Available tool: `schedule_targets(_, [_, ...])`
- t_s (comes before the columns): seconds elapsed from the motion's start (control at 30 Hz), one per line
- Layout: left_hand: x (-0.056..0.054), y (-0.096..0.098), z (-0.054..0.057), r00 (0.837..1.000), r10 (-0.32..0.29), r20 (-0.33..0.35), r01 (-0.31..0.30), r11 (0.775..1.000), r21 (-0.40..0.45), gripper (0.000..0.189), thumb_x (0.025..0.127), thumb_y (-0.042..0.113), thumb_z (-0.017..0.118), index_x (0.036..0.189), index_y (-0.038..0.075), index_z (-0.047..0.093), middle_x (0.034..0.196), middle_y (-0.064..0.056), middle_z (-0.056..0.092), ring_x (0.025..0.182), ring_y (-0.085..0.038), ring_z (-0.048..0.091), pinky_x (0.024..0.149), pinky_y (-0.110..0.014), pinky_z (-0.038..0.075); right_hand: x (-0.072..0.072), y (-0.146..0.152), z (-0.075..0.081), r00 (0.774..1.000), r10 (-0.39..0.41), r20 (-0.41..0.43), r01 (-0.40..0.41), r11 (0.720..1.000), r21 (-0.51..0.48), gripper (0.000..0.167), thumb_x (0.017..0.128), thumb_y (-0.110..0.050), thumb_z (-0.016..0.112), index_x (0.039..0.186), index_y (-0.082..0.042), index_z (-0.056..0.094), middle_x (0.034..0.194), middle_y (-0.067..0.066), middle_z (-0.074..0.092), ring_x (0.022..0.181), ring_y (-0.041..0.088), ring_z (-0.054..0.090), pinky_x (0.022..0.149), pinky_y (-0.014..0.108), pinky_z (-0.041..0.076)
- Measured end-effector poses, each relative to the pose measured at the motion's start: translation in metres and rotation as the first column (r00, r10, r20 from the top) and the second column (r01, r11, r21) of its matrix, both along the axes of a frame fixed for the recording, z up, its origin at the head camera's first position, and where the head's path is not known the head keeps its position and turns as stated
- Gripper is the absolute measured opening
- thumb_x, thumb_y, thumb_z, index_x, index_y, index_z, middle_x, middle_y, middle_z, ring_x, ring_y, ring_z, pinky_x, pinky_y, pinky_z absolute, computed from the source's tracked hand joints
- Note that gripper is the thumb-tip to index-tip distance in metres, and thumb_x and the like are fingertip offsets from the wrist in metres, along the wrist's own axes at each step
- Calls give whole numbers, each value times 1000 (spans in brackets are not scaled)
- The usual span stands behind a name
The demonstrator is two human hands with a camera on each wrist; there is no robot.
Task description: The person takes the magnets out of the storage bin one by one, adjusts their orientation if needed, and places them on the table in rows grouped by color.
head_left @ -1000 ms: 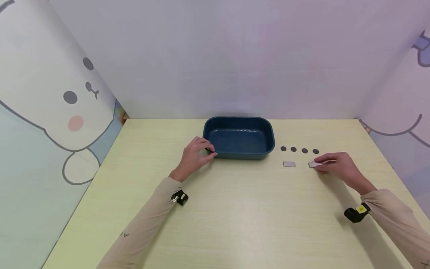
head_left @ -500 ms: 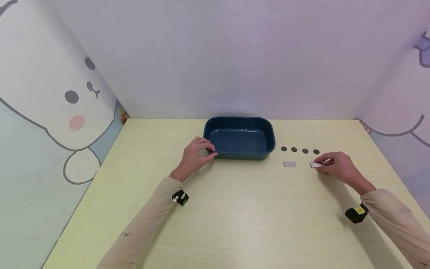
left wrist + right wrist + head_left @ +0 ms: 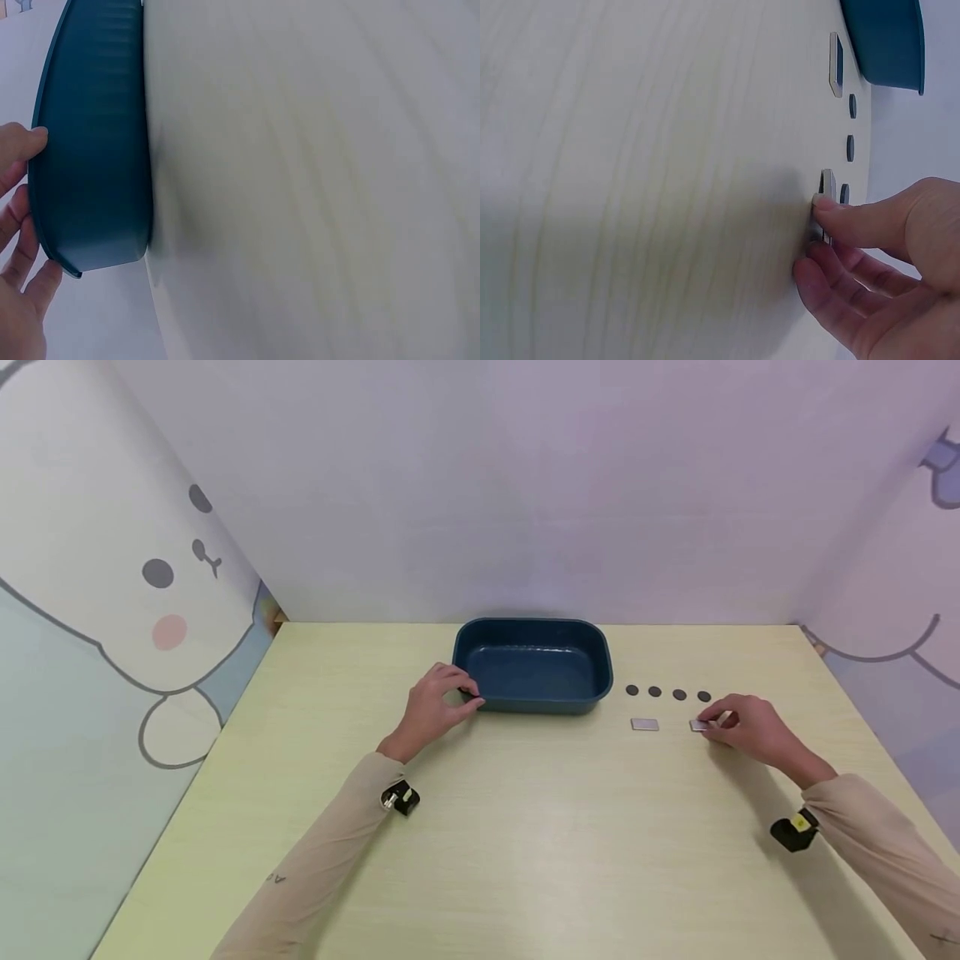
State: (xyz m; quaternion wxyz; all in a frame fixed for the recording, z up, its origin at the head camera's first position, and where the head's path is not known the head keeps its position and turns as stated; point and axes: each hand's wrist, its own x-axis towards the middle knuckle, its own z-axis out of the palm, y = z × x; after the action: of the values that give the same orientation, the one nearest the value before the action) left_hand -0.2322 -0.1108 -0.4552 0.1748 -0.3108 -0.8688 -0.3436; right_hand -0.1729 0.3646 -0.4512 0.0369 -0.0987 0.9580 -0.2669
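A dark blue rectangular bin stands at the back middle of the table. My left hand pinches its front left rim; the left wrist view has the fingers against the edge of the bin. To the right, my right hand pinches a small silver rectangular plate between thumb and fingers, low at the tabletop. Part of that plate is hidden by the thumb in the right wrist view. A similar plate lies flat to its left. Behind both, several dark round discs form a row.
The pale wooden table reaches back to a plain whitish wall. Side panels with cartoon drawings stand left and right. The row of discs lies close to the right hand's fingertips.
The plate in my right hand has shifted very slightly right relative to the discs. My left hand keeps its hold on the bin's rim, and the other pieces lie as before.
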Motion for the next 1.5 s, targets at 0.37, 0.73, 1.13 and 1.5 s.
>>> schedule_targets(0.37, [-4,-3,0,999,12,36,-11,1000,-28,11,79,23,78,81,16,69,92,2,63,92,-15,52,75,-32,47,-6,-3,-2,1000,20,-3,-20,1000,8,13,80,-3,73,92,-1,73,92,13,65,73,20,59,57,26,46])
schedule_targets(0.73, [-9,-1,5,998,-18,57,21,998,-59,9,81,20,77,82,14,69,89,2,61,89,-15,51,76,-32,46,-13,-2,-4,1000,23,8,-24,999,23,13,79,-4,74,91,-1,73,90,11,66,72,19,57,57,27,44])
schedule_targets(1.13, [-14,0,6,998,-13,60,17,998,-67,9,81,18,76,82,14,68,89,2,60,88,-15,50,77,-32,46,-18,0,-6,999,31,7,-31,999,5,13,80,-2,73,93,-1,72,93,15,64,72,20,56,57,26,43])
schedule_targets(1.5, [-10,2,4,999,17,41,-15,999,-42,7,81,15,75,84,13,69,92,0,61,92,-17,50,79,-33,47,-16,3,-9,1000,19,-11,-19,1000,-4,17,80,-1,71,97,2,70,93,17,63,73,21,57,58,28,45])
